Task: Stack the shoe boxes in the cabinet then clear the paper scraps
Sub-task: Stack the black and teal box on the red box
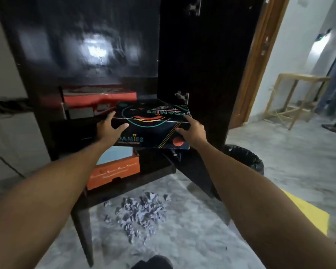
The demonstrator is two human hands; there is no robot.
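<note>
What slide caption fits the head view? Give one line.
Both hands carry a black shoe box toward the cabinet.

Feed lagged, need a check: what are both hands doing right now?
Left hand: grips the black shoe box at its left end.
Right hand: grips the same box's right end.

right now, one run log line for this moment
both hands: left hand, right hand hold black shoe box | at open cabinet | paper scraps on floor

Black printed shoe box point(153, 127) tilted at cabinet point(85, 45) opening, paper scraps point(140, 212) heaped on floor
</note>
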